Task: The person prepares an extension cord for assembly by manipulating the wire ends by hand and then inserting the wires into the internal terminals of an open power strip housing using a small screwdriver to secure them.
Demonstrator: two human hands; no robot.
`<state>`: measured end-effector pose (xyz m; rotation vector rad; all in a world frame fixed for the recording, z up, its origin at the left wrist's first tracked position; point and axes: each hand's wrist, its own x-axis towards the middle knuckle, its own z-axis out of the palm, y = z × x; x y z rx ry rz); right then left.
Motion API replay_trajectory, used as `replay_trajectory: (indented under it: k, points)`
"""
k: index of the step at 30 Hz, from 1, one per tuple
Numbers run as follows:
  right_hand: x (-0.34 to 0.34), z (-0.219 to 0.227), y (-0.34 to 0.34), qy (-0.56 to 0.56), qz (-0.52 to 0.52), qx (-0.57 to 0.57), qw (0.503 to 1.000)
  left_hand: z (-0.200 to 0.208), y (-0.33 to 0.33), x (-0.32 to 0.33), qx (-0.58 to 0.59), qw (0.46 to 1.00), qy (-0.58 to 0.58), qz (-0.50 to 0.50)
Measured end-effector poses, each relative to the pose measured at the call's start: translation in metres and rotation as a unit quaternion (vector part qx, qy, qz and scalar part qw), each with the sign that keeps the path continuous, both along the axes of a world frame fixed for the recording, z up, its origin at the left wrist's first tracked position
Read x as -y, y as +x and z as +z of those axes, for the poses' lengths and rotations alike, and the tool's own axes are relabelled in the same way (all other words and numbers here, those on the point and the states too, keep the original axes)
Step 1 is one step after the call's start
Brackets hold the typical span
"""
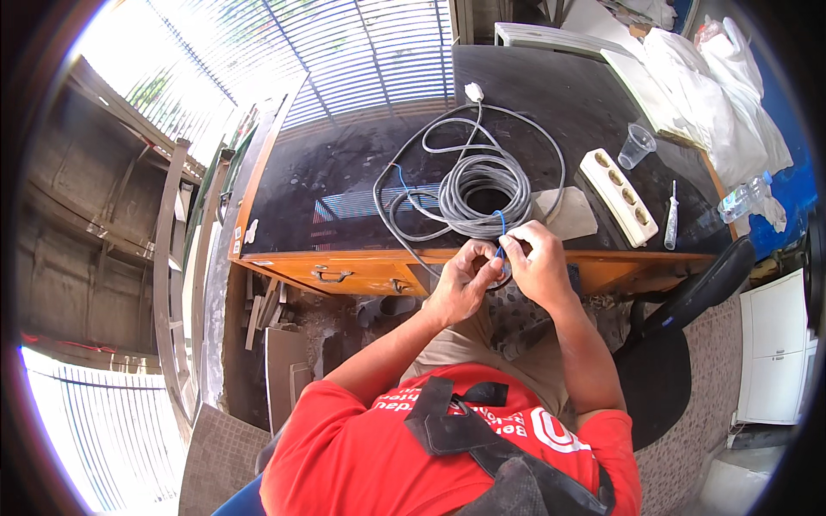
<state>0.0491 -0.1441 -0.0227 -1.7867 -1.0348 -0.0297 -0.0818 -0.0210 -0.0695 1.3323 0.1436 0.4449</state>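
Both of my hands meet at the desk's front edge, working on a thin blue wire (501, 225) at the end of a grey cable. My left hand (465, 279) pinches the wire from the left, thumb against fingers. From the other side my right hand (535, 258) grips the same wire with thumb and forefinger, close to the left fingertips. Just beyond them lies the coiled grey cable (489, 185), loosely looped on the dark desktop, with a white plug (473, 92) at its far end. The exact wire tip is hidden by my fingers.
A white power strip (618, 197) lies to the right of the coil, near a clear plastic cup (637, 146) and a screwdriver (671, 219). A plastic bottle (745, 197) and white bags (701, 95) are farther right. The desk (344, 273) has wooden drawers; a black chair (701, 284) stands right.
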Motion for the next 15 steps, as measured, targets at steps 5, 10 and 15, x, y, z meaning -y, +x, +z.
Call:
replay_trajectory:
  k: [5, 10, 15]
  points:
    - [-0.001, -0.004, 0.0, 0.02, 0.034, 0.004, 0.999, 0.002, -0.006, -0.003, -0.045, 0.999, -0.023, -0.02]
    - [0.004, 0.005, 0.001, -0.007, 0.056, -0.09, 0.994, 0.025, 0.0, -0.007, -0.132, 0.99, 0.046, 0.035]
    - [-0.008, -0.006, -0.007, 0.025, -0.019, 0.05, 0.998, 0.01, -0.006, -0.002, 0.003, 0.943, 0.296, 0.154]
